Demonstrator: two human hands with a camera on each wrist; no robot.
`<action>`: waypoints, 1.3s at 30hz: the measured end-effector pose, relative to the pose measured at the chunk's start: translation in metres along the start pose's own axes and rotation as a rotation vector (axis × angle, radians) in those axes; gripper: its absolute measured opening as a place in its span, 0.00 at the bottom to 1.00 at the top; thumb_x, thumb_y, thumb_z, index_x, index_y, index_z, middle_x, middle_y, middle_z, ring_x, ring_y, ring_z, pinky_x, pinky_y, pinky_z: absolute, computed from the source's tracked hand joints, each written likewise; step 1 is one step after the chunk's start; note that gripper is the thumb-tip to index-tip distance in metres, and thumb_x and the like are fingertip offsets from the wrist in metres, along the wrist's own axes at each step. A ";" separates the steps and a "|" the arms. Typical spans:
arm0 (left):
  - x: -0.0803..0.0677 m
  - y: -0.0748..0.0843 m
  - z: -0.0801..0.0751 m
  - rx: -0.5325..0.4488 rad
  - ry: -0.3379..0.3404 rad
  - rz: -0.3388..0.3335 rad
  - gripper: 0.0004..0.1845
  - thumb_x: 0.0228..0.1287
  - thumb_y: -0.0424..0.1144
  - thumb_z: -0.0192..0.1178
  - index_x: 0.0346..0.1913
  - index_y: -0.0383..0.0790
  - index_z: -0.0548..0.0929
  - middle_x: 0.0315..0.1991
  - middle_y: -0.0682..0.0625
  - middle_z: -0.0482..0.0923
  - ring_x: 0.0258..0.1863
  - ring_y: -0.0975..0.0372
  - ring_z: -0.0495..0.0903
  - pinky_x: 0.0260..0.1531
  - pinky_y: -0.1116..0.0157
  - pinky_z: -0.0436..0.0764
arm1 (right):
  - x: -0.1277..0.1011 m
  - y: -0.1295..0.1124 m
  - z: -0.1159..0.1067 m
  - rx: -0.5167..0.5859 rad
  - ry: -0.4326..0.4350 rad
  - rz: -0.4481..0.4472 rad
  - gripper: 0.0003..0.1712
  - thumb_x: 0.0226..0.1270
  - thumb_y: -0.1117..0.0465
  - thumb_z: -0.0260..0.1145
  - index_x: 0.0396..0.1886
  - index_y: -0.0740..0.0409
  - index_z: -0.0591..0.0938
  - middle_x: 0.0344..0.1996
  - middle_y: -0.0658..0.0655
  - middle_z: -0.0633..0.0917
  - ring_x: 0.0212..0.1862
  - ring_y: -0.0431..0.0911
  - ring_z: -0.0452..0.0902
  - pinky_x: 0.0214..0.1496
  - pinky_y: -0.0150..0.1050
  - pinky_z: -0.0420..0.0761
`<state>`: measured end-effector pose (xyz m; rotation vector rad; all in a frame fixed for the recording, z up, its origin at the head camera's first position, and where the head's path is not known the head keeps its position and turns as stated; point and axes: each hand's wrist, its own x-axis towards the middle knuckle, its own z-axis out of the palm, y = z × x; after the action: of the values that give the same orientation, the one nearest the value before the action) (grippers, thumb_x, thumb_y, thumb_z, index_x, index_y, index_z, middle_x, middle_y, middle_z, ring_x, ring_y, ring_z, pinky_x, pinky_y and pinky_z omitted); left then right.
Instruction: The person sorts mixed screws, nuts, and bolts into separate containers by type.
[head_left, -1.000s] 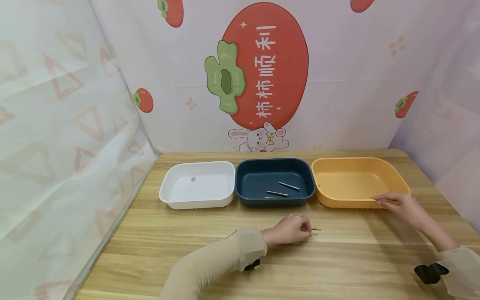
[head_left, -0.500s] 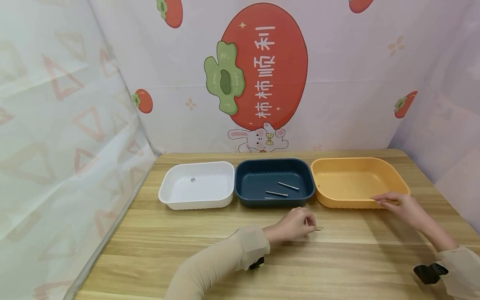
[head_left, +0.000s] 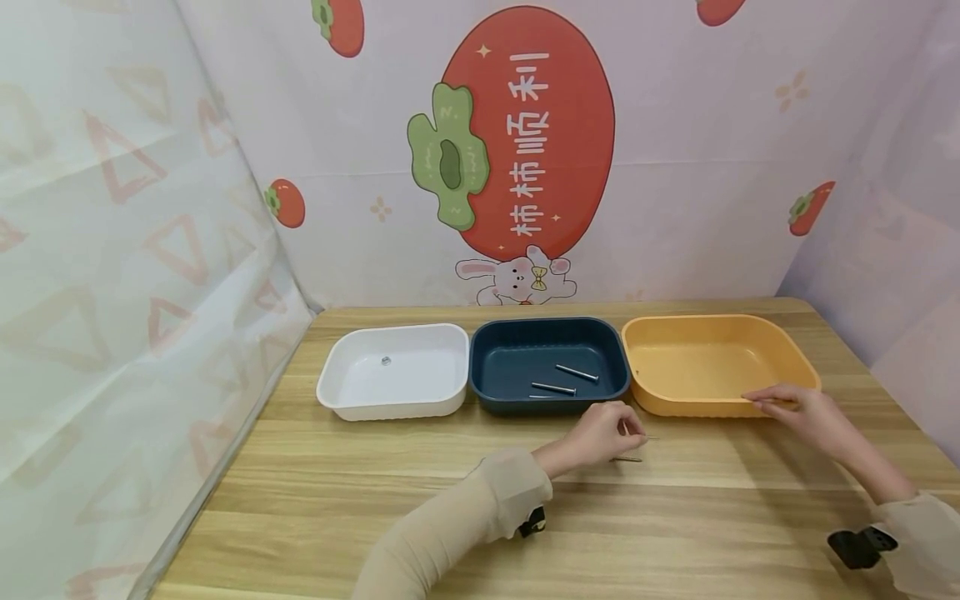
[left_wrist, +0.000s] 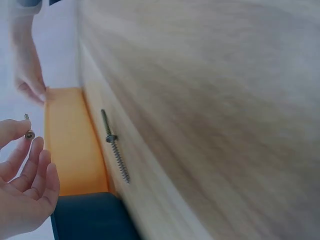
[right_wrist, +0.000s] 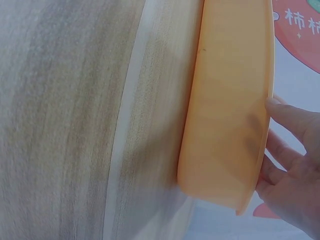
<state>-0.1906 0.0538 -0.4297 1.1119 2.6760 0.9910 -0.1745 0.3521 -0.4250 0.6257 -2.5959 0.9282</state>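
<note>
My left hand hovers just above the wooden table in front of the dark blue tray. In the left wrist view the left hand pinches a small screw at its fingertips. A longer screw lies on the table just below that hand, seen too as the threaded screw in the left wrist view. My right hand grips the near right rim of the orange tray; its fingers lie over the rim of the orange tray.
A white tray at the left holds one small metal piece. The dark blue tray holds two metal pins. All three trays stand in a row near the back wall. A fabric wall borders the table's left edge.
My left hand has lifted off the table and moved back and right toward the trays with one screw, leaving the other screw lying there. The right hand has stayed on the orange tray.
</note>
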 end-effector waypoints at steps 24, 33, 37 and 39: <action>0.027 0.006 0.001 -0.202 0.205 -0.105 0.03 0.55 0.38 0.61 0.30 0.42 0.82 0.25 0.59 0.75 0.23 0.75 0.68 0.24 0.81 0.67 | 0.000 0.001 0.001 0.001 0.009 -0.018 0.07 0.52 0.73 0.63 0.33 0.66 0.81 0.29 0.32 0.79 0.37 0.17 0.66 0.32 0.14 0.66; 0.037 0.010 0.003 -0.191 0.247 -0.144 0.03 0.55 0.39 0.61 0.30 0.43 0.82 0.23 0.61 0.73 0.22 0.74 0.67 0.22 0.80 0.67 | 0.000 0.001 0.001 0.012 0.014 -0.033 0.07 0.52 0.74 0.63 0.33 0.67 0.81 0.29 0.32 0.79 0.36 0.17 0.66 0.33 0.14 0.66; 0.041 0.010 0.005 -0.175 0.265 -0.139 0.03 0.55 0.39 0.61 0.30 0.44 0.82 0.23 0.61 0.74 0.22 0.75 0.67 0.22 0.81 0.66 | 0.000 -0.001 0.001 -0.014 0.015 -0.018 0.07 0.51 0.72 0.64 0.33 0.66 0.81 0.30 0.30 0.78 0.36 0.17 0.65 0.33 0.14 0.65; 0.042 0.010 0.005 -0.169 0.269 -0.135 0.03 0.55 0.39 0.61 0.30 0.44 0.82 0.24 0.60 0.75 0.22 0.75 0.67 0.22 0.81 0.66 | 0.000 -0.001 0.000 -0.031 0.010 -0.007 0.07 0.51 0.71 0.64 0.33 0.66 0.82 0.30 0.30 0.77 0.36 0.16 0.65 0.33 0.14 0.65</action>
<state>-0.2138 0.0895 -0.4208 0.8057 2.7554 1.3983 -0.1739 0.3509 -0.4244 0.6195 -2.5931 0.8847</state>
